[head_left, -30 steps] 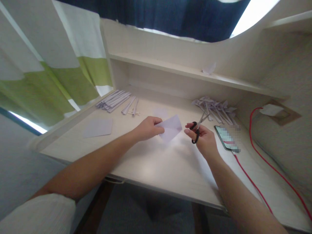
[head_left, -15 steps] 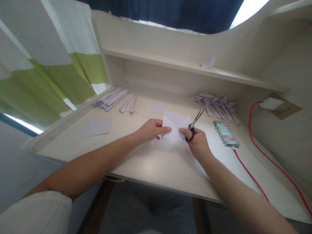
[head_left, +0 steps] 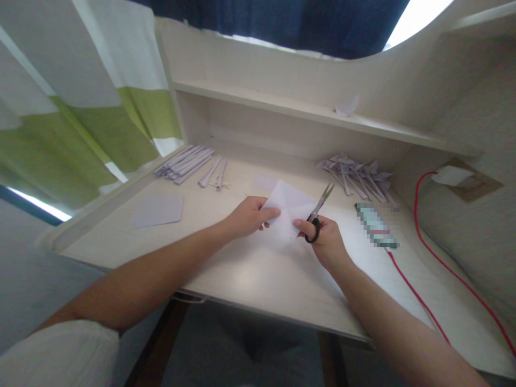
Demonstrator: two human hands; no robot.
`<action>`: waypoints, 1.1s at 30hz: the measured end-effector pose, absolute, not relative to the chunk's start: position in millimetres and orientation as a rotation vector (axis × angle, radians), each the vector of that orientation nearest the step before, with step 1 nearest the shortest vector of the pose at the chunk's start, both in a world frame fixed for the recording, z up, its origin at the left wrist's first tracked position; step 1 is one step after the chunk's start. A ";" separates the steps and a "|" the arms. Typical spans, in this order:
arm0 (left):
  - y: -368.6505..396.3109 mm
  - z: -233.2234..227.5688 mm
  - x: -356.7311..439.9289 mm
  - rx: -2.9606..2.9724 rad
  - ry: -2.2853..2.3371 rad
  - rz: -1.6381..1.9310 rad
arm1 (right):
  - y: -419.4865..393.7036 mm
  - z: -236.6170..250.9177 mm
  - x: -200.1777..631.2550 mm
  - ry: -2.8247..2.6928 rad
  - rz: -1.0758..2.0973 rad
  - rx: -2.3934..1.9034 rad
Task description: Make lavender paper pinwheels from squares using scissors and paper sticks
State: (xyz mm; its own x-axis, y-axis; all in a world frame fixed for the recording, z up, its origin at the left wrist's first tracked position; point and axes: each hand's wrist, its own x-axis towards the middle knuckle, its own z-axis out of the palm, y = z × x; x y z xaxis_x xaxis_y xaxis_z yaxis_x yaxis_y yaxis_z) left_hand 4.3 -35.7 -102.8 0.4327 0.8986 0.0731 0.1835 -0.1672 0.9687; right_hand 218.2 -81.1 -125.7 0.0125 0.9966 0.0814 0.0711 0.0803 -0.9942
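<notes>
A small square sheet of white paper (head_left: 287, 207) with crease lines is held above the desk, one corner pointing away from me. My left hand (head_left: 253, 216) pinches its left edge, thumb on top. At the lower right edge, my right hand (head_left: 322, 236) grips the paper with its thumb. The same hand carries a pair of scissors (head_left: 320, 207) with black handles, the thumb side at the handle loop. Their blades point up and away to the right, slightly apart, beside the paper and not visibly cutting it.
Rolled paper sticks (head_left: 185, 163) lie at the back left, near a few loose ones (head_left: 213, 171) with small scraps. Paper pinwheels (head_left: 357, 173) are heaped at the back right. A phone (head_left: 375, 226) on a red cable (head_left: 419, 298) lies right. Paper sheets (head_left: 159, 209) rest left.
The paper has been turned, so a corner instead of an edge now faces away. My right hand and the scissors have shifted slightly left and toward me.
</notes>
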 end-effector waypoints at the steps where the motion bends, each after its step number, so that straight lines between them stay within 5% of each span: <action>1: -35.3 -103.0 4.3 1.628 0.973 0.855 | -81.0 -125.3 218.1 -1.296 1.096 -1.200; 15: -22.3 -83.2 -18.4 1.447 1.044 1.349 | -89.8 -103.0 216.7 -1.824 1.262 -1.393; 33: -27.4 -89.3 -10.3 1.472 1.010 1.233 | -93.9 -107.1 214.5 -1.834 1.366 -1.426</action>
